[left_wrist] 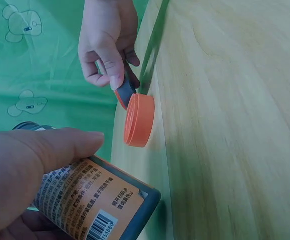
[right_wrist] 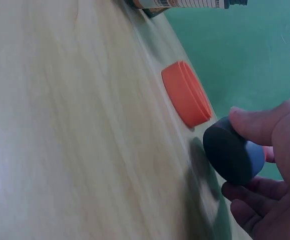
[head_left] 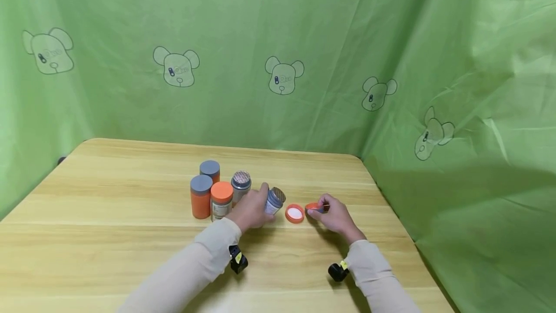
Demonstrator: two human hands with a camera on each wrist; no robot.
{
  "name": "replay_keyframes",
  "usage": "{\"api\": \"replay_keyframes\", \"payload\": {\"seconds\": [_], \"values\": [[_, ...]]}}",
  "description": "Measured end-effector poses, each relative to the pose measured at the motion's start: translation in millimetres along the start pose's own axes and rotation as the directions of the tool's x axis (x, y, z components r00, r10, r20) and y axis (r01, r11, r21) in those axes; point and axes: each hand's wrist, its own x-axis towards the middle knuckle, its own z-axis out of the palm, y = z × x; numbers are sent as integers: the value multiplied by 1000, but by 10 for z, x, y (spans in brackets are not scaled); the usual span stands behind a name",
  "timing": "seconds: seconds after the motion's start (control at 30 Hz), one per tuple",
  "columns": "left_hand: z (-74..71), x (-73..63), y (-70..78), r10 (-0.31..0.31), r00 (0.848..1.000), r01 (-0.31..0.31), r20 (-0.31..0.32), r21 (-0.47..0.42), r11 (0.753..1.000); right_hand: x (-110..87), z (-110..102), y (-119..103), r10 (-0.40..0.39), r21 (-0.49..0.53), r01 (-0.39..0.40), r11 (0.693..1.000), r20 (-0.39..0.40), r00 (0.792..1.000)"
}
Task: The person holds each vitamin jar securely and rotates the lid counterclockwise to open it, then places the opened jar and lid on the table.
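Note:
My left hand (head_left: 252,210) grips a grey-blue bottle (head_left: 274,201) tilted to the right, its mouth covered by a patterned seal. In the left wrist view, an orange label (left_wrist: 102,197) with a barcode faces the camera. My right hand (head_left: 336,216) pinches a dark grey screw lid (right_wrist: 232,152) with an orange inner side, its thumb and fingers at the rim. Between the hands an orange lid (head_left: 295,213) lies on the table with its white liner up. The grey lid is held just right of it, close over the table.
Left of my left hand stand two orange jars with grey lids, the nearer jar (head_left: 201,203) and the farther jar (head_left: 210,170). Beside them are an orange-lidded jar (head_left: 222,198) and a lidless sealed bottle (head_left: 241,185). A green curtain (head_left: 226,100) encloses the wooden table (head_left: 108,197).

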Motion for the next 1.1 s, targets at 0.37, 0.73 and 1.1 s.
{"api": "replay_keyframes", "payload": {"seconds": [0.37,0.73,1.1], "values": [[68,67,36,14,999,-13,-36,27,1000,33,-11,114,13,-94,-8,996,53,999],[39,109,93,-25,997,25,-67,1,1000,103,-1,63,70,-98,-58,993,126,990],[83,235,169,-72,995,73,-75,6,997,158,-52,106,106,-52,-99,994,176,979]]}}
